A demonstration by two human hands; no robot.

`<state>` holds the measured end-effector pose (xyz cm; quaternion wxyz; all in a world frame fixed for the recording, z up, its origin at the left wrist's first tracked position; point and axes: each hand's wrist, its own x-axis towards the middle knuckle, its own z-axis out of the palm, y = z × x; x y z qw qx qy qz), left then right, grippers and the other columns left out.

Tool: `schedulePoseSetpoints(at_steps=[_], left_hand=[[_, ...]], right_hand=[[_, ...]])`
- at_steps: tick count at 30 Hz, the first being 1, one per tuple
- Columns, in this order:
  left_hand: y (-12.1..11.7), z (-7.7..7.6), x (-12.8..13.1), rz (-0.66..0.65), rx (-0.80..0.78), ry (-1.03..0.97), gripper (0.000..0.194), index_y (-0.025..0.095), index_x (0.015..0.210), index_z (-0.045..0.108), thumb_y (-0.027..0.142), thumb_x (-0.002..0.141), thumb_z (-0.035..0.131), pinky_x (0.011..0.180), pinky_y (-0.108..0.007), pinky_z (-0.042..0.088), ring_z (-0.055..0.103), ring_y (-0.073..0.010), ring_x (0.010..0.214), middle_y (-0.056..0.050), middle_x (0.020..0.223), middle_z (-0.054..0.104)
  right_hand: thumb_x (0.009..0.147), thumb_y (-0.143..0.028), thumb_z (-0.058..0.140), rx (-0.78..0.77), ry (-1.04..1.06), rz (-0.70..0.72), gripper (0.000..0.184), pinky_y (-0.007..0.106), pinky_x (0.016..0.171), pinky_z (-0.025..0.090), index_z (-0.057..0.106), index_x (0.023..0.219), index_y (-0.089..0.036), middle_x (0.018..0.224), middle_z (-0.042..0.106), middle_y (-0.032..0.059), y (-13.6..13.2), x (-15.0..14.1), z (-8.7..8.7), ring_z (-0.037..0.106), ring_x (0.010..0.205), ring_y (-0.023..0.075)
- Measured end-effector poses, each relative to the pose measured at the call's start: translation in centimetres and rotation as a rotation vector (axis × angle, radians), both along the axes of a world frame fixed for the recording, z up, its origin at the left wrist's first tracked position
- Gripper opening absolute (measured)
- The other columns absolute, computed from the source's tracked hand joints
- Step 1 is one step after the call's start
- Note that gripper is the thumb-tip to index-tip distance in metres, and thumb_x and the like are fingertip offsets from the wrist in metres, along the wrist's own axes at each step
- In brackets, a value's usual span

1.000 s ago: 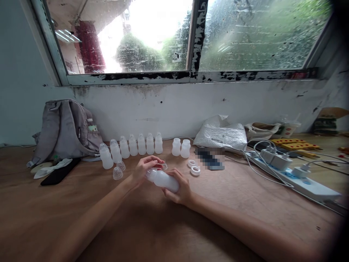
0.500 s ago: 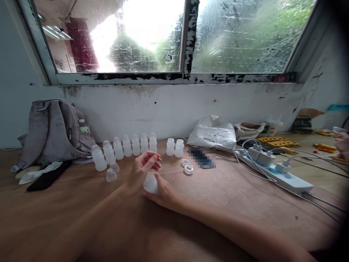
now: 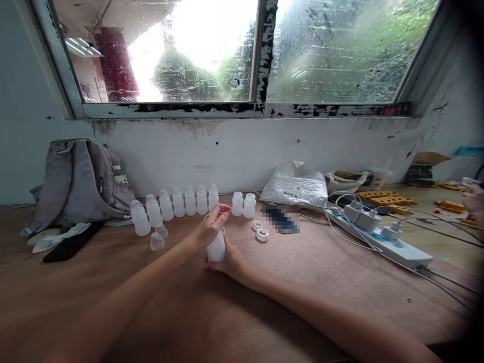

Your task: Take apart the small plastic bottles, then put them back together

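My right hand (image 3: 233, 262) is wrapped around the lower body of a frosted white baby bottle (image 3: 216, 251), held low over the table. My left hand (image 3: 212, 222) is bent over the bottle's top with its fingers curled together. Whatever those fingers grip is hidden, though a small clear rim shows just under them. Behind and to the left stands a row of several similar bottles (image 3: 165, 205) with clear caps on. Two bottles without caps (image 3: 249, 205) stand to the right of that row. Two clear dome caps (image 3: 157, 241) lie on the left, and two white rings (image 3: 262, 235) on the right.
A grey backpack (image 3: 86, 176) leans at the left wall beside a black phone-like slab (image 3: 71, 243) with tissue. On the right are a silvery bag (image 3: 295, 184), a power strip (image 3: 397, 247) with cables, and yellow parts (image 3: 385, 198). Another person's hand (image 3: 472, 199) shows at the far right.
Both hands and the bottle have shifted slightly right in view. My left hand has come closer over the bottle's top, and the bottle stands more upright.
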<state>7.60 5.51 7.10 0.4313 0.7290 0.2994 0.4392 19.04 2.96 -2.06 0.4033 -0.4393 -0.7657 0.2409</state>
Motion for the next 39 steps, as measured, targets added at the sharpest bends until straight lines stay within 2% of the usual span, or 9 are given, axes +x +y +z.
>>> schedulePoseSetpoints(at_steps=[5, 11, 15, 19, 22, 27, 30, 36, 39], left_hand=[[0.3, -0.4, 0.3, -0.003, 0.019, -0.082, 0.034, 0.023, 0.096, 0.055, 0.045, 0.084, 0.032, 0.085, -0.032, 0.036, 0.049, -0.0201, 0.097, -0.005, 0.103, 0.055], [-0.4, -1.1, 0.8, -0.012, -0.069, -0.296, 0.044, 0.022, 0.096, 0.056, 0.051, 0.083, 0.025, 0.076, -0.029, 0.042, 0.054, -0.0188, 0.088, -0.005, 0.099, 0.059], [-1.0, -1.4, 0.6, 0.020, -0.047, -0.329, 0.044, 0.020, 0.096, 0.054, 0.050, 0.084, 0.026, 0.075, -0.028, 0.042, 0.054, -0.0175, 0.087, -0.006, 0.101, 0.058], [-0.4, -1.9, -0.9, 0.045, -0.024, -0.340, 0.041, 0.020, 0.100, 0.052, 0.048, 0.085, 0.026, 0.078, -0.028, 0.041, 0.053, -0.0172, 0.089, -0.006, 0.103, 0.056], [0.8, -3.3, -2.8, 0.136, -0.075, -0.329, 0.041, 0.019, 0.099, 0.053, 0.050, 0.084, 0.030, 0.074, -0.028, 0.042, 0.053, -0.0177, 0.088, -0.007, 0.103, 0.056], [2.9, -7.3, -5.7, 0.338, -0.224, -0.350, 0.044, 0.015, 0.092, 0.054, 0.054, 0.077, 0.040, 0.063, -0.026, 0.043, 0.056, -0.0156, 0.075, -0.007, 0.090, 0.058], [3.4, -9.2, -6.5, 0.385, -0.303, -0.362, 0.044, 0.014, 0.088, 0.054, 0.054, 0.075, 0.044, 0.060, -0.024, 0.043, 0.056, -0.0130, 0.067, -0.005, 0.081, 0.058], [3.0, -9.7, -6.5, 0.367, -0.254, -0.268, 0.039, 0.015, 0.084, 0.055, 0.052, 0.073, 0.046, 0.057, -0.023, 0.042, 0.055, -0.0128, 0.063, -0.003, 0.075, 0.057], [2.5, -9.4, -6.3, 0.348, -0.180, -0.153, 0.030, 0.016, 0.078, 0.056, 0.045, 0.072, 0.050, 0.061, -0.025, 0.042, 0.054, -0.0152, 0.068, -0.003, 0.074, 0.057]], right_hand=[[0.053, -0.044, 0.071, 0.007, 0.043, 0.014, 0.068, 0.035, 0.062, 0.047, 0.038, 0.107, -0.020, 0.086, 0.061, 0.0065, 0.1, 0.0, -0.1, 0.059, 0.074, 0.0230], [0.054, -0.035, 0.072, 0.026, 0.037, 0.013, 0.067, 0.031, 0.060, 0.045, 0.041, 0.111, -0.019, 0.087, 0.062, 0.0060, 0.2, 0.1, -0.1, 0.059, 0.074, 0.0221], [0.055, -0.033, 0.070, 0.033, 0.012, 0.026, 0.063, 0.029, 0.059, 0.044, 0.042, 0.110, -0.019, 0.086, 0.062, 0.0052, -0.1, 0.0, 0.4, 0.059, 0.073, 0.0215], [0.054, -0.037, 0.071, 0.038, -0.004, 0.017, 0.063, 0.029, 0.058, 0.044, 0.043, 0.108, -0.020, 0.085, 0.062, 0.0046, 0.0, -0.2, 0.5, 0.059, 0.072, 0.0216], [0.053, -0.037, 0.072, 0.044, 0.014, 0.011, 0.062, 0.030, 0.058, 0.044, 0.043, 0.106, -0.021, 0.085, 0.062, 0.0040, 0.1, -0.2, 0.3, 0.058, 0.072, 0.0213], [0.052, -0.040, 0.072, 0.017, 0.023, 0.007, 0.061, 0.031, 0.061, 0.045, 0.044, 0.102, -0.019, 0.084, 0.061, 0.0046, 0.0, -0.2, 0.3, 0.057, 0.073, 0.0213], [0.053, -0.042, 0.072, 0.005, -0.012, -0.006, 0.061, 0.032, 0.062, 0.044, 0.043, 0.102, -0.019, 0.085, 0.060, 0.0050, -0.1, -0.2, 0.5, 0.056, 0.074, 0.0217], [0.056, -0.039, 0.070, 0.042, -0.006, 0.015, 0.059, 0.031, 0.064, 0.045, 0.041, 0.103, -0.019, 0.087, 0.058, 0.0037, -0.4, -0.1, 0.5, 0.056, 0.077, 0.0197], [0.064, -0.036, 0.066, 0.152, 0.071, 0.032, 0.057, 0.032, 0.071, 0.045, 0.036, 0.109, -0.020, 0.095, 0.056, 0.0053, -0.6, 0.2, 1.3, 0.055, 0.083, 0.0187]])
